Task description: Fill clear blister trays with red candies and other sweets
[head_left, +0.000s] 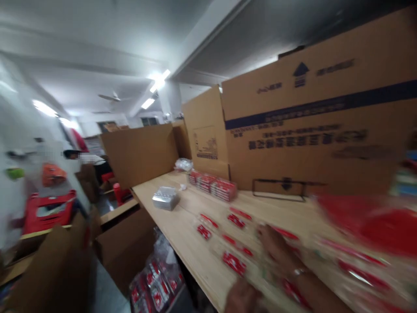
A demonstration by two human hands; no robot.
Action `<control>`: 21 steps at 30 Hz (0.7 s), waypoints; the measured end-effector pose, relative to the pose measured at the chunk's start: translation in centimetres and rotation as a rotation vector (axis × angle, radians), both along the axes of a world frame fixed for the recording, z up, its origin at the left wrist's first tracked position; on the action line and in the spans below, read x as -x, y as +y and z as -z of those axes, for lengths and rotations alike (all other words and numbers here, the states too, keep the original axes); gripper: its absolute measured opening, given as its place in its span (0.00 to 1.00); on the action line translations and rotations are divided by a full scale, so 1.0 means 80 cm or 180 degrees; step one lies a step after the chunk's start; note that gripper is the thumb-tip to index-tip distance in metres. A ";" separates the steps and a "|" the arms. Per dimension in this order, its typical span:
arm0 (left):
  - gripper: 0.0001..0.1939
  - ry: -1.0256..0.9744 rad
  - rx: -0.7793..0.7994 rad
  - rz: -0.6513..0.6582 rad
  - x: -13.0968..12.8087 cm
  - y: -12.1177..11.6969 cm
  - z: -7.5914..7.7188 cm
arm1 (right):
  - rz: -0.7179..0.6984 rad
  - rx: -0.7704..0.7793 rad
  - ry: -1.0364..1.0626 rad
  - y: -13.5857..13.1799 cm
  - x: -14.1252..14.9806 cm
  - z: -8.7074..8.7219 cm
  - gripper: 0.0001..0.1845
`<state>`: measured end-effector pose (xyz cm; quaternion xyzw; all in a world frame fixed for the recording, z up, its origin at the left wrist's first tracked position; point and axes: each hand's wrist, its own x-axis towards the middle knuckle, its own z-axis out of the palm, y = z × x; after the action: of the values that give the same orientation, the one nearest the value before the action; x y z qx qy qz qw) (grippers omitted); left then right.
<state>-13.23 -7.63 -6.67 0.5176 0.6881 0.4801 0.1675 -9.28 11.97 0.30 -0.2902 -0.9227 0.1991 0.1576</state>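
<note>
My right hand (276, 248), with a band at the wrist, is over the right part of the wooden table. Its fingers look curled down among clear plastic packets with red pieces inside; what they grip, if anything, is hidden. Near the table's front edge my left hand (243, 296) is smeared by motion, so its fingers cannot be read. Just beyond it lies a red-and-white patterned packet (233, 262). More such pieces, a small red packet (204, 231) and another red packet (236, 220), are spread to the left. Blurred red plastic packaging (363, 274) covers the table at right.
Stacked red-and-white boxes (223, 189) stand against a large cardboard carton (312, 148). A silvery stack (165, 198) sits farther along the table (192, 256). Below its edge, an open carton (125, 248) stands beside bagged red packs (156, 282). A person (97, 163) bends over in the background.
</note>
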 end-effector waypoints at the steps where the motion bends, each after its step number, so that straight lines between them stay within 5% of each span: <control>1: 0.12 0.0462 0.0012 -0.0073 -0.007 -0.005 -0.002 | 0.0055 0.0034 -0.0020 -0.007 -0.013 -0.012 0.13; 4: 0.14 0.0795 0.0100 0.0069 -0.008 -0.015 -0.011 | 0.0256 0.0106 -0.0041 -0.004 -0.073 -0.034 0.10; 7: 0.12 0.1261 0.0009 0.0128 0.011 -0.006 -0.013 | 0.0528 0.0215 -0.0158 0.001 -0.181 -0.041 0.08; 10: 0.09 0.1617 -0.0182 0.0337 0.015 0.011 -0.014 | 0.0810 0.0477 -0.0154 -0.036 -0.305 -0.036 0.08; 13: 0.08 0.1762 -0.0441 0.0938 -0.017 0.031 -0.027 | 0.1301 0.0791 -0.0225 -0.091 -0.394 -0.009 0.08; 17: 0.12 0.2096 -0.0199 0.2100 -0.103 0.080 -0.055 | 0.1865 0.1011 -0.0089 -0.136 -0.440 0.031 0.09; 21: 0.11 0.2803 0.0520 0.2756 -0.175 0.127 -0.075 | 0.2366 0.0876 0.0312 -0.145 -0.456 0.038 0.08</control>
<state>0.75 2.50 -0.70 0.8846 0.4549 0.0560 0.0866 27.22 0.37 -2.74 -0.6128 -0.7109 0.2639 0.2225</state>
